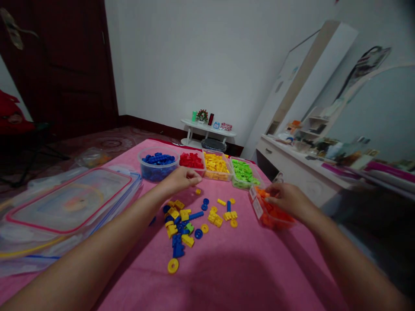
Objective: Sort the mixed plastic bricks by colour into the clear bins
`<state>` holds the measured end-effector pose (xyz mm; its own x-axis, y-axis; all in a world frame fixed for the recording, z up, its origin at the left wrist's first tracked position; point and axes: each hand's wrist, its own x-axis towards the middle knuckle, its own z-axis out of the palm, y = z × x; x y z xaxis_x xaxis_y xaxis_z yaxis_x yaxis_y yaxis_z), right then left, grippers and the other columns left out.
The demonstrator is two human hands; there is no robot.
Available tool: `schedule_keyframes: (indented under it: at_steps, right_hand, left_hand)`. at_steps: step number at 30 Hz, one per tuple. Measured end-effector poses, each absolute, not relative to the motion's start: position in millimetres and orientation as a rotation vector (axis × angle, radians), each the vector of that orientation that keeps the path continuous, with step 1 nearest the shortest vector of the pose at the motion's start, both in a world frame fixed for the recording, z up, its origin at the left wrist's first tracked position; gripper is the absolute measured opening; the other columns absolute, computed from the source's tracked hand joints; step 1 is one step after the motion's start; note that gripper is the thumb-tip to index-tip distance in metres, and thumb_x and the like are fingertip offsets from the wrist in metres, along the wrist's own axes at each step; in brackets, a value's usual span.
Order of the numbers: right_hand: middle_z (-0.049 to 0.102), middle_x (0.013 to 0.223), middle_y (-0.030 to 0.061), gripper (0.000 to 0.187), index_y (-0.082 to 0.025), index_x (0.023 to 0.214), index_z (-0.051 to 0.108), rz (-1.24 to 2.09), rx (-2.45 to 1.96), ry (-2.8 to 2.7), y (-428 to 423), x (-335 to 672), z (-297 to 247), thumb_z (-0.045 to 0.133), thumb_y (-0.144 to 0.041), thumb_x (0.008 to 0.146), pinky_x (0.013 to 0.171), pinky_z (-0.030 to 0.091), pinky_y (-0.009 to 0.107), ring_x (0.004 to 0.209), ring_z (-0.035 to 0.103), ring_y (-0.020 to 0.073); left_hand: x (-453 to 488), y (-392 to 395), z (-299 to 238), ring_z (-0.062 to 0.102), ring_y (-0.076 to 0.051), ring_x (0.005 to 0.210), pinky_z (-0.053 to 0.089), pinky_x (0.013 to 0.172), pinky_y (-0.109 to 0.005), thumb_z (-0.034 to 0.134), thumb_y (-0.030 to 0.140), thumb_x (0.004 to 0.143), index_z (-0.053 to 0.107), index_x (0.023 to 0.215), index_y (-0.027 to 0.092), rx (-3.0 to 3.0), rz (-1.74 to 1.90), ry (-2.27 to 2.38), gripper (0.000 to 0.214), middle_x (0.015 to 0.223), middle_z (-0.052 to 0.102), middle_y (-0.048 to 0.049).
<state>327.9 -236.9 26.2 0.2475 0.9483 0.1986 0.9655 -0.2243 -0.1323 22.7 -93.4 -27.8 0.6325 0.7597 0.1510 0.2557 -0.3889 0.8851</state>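
Orange blocks (274, 216) at right fingers (274, 189)

**Pink cloth (129, 268) carries tubs and loose pieces**

From my end, I can't tell what's under the cloth. Far side, I see a round blue-filled tub (155, 175), then red (192, 169), yellow (217, 175) and green boxes (244, 184); an orange box (257, 208) sits nearer, right. Mostly blue and yellow loose pieces (178, 224) scatter mid-cloth. Clear lids (69, 203) lie stacked left.
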Motion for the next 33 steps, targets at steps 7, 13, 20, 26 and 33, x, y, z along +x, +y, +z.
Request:
schedule_keyframes:
  at_steps: [7, 13, 20, 26, 33]
  right_hand:
    - [0.07, 0.087, 0.0041, 0.018, -0.021, 0.088, 0.069, 0.038, -2.165, -2.085, -206.9, 255.7, 14.9, 0.062, -0.02, 0.071, 0.063, 0.04, 0.025, 0.076, 0.062, 0.0165]
    - [0.069, 0.089, 0.0057, 0.023, -0.022, 0.088, 0.07, 0.013, -2.32, -2.12, -171.0, 226.8, -10.3, 0.066, -0.016, 0.065, 0.059, 0.034, 0.025, 0.079, 0.061, 0.0183]
    - [0.069, 0.085, 0.0049, 0.016, -0.02, 0.083, 0.067, 0.058, -2.362, -2.031, -167.9, 234.4, -42.5, 0.061, -0.017, 0.068, 0.055, 0.03, 0.023, 0.073, 0.06, 0.0146]
    - [0.068, 0.079, 0.0032, 0.019, -0.02, 0.082, 0.067, 0.06, -2.263, -1.977, -168.1, 233.8, -35.8, 0.057, -0.015, 0.067, 0.052, 0.028, 0.023, 0.067, 0.057, 0.0135]
    - [0.063, 0.067, -0.0002, 0.026, -0.017, 0.085, 0.07, 0.477, -1.945, -2.218, -173.7, 228.1, -37.1, 0.059, -0.011, 0.062, 0.05, 0.03, 0.019, 0.056, 0.051, 0.009]
  left_hand:
    - [25.6, -75.4, -67.2, 0.063, -0.02, 0.087, 0.047, 0.074, -0.028, 0.057, 0.027, 0.075, 0.068, 0.104, 0.011, 2.24, 0.643, 0.987, 0.035, 0.101, 0.069, -0.0118]
    - [26.5, -82.9, -81.4, 0.027, -0.027, 0.137, 0.025, 0.109, -0.042, 0.063, 0.024, 0.074, 0.045, 0.136, 0.021, 2.561, 0.545, 0.865, 0.065, 0.15, 0.028, -0.0126]
    - [33.7, -91.1, -80.5, 0.047, -0.026, 0.122, 0.036, 0.101, -0.037, 0.046, 0.02, 0.085, 0.057, 0.125, 0.016, 2.752, 0.419, 0.718, 0.041, 0.131, 0.053, -0.0152]
    - [38.7, -88.8, -81.0, 0.062, -0.018, 0.084, 0.046, 0.077, -0.026, 0.052, 0.011, 0.074, 0.071, 0.091, 0.014, 2.696, 0.579, 0.759, 0.026, 0.089, 0.07, -0.0093]
    - [35.0, -83.4, -80.0, 0.059, -0.014, 0.065, 0.042, 0.06, -0.023, 0.061, 0.021, 0.07, 0.074, 0.083, 0.015, 2.437, 0.7, 0.848, 0.02, 0.077, 0.07, -0.0058]
